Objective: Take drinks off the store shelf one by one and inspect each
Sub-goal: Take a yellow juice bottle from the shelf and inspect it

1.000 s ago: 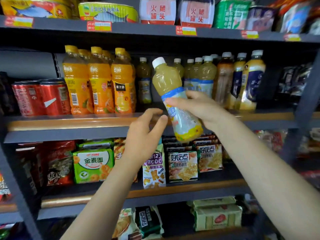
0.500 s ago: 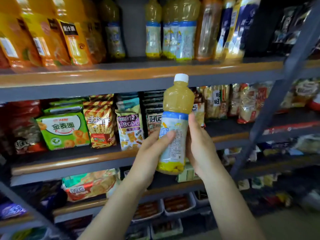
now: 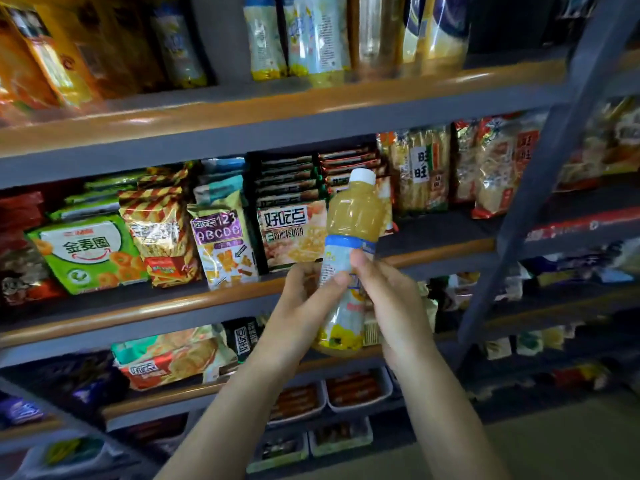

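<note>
A yellow juice bottle (image 3: pixel 353 216) with a white cap and a blue-and-white label stands nearly upright in front of the snack shelf, held by both hands. My left hand (image 3: pixel 304 306) grips its label from the left, thumb across the front. My right hand (image 3: pixel 388 299) grips it from the right, fingers curled round the label. More drink bottles (image 3: pixel 311 39) stand on the upper shelf (image 3: pixel 277 102), blurred at the top of the view.
Snack bags (image 3: pixel 221 237) and biscuit packs (image 3: pixel 291 233) fill the middle shelf behind the bottle. A grey shelf upright (image 3: pixel 550 174) slants down on the right. White trays (image 3: pixel 356 393) of packets sit on the lowest shelves; floor (image 3: pixel 554 441) shows at bottom right.
The bottle came down off the drinks shelf to snack-shelf height and turned upright. My left hand closed onto it. The view tilted downward, and the bottle sits slightly tilted now.
</note>
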{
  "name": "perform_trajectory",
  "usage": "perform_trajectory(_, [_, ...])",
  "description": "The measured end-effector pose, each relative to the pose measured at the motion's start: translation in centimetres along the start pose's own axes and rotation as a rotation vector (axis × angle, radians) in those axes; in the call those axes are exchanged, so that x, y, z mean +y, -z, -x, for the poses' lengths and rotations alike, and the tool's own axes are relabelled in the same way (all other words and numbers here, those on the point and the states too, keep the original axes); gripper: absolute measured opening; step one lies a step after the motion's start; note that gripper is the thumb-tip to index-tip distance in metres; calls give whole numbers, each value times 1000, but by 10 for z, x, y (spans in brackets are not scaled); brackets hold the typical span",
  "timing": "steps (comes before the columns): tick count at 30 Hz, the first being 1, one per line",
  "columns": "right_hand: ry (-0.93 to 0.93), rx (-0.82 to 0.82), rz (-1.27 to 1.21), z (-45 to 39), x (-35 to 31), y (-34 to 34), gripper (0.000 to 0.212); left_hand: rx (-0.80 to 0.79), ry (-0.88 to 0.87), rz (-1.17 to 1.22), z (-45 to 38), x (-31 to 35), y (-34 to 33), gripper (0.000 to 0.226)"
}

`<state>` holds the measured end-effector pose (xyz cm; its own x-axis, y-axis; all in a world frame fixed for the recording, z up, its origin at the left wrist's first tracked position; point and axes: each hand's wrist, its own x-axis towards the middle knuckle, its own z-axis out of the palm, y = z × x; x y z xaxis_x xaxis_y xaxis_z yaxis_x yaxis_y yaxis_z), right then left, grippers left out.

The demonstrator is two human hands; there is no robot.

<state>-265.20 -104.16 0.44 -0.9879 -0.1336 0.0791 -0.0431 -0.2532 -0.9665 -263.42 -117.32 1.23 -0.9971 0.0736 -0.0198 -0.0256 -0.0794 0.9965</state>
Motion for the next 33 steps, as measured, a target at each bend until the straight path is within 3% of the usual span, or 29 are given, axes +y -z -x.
perform_trajectory(4, [77, 89, 43, -2, 7, 9, 32, 76, -119, 77, 4, -9, -5, 24])
perform_trajectory(10, [73, 21, -110, -12, 10, 14, 24, 104, 6, 169, -4, -1, 2, 46])
perform_trajectory(13, [36, -34, -158, -14, 16, 13, 17, 91, 105, 213, -5, 1, 1, 34])
perform_trajectory(16, [-57, -56, -243, -17, 23, 14, 22, -15, 168, 220, -5, -1, -7, 50])
perform_trajectory(22, [-70, -45, -162, -8, 22, 22, 30, 32, 162, 194, 6, -7, -12, 24])
perform_trajectory(26, [10, -55, -49, -2, 20, 26, 34, 132, 81, 144, 1, -1, -10, 43])
perform_trajectory(29, [13, -60, -39, -3, 19, 30, 36, 156, 67, 169, 5, 0, -8, 42])
perform_trajectory(33, [103, -66, -29, -5, 15, 31, 25, 134, 172, 316, 8, 11, -10, 37])
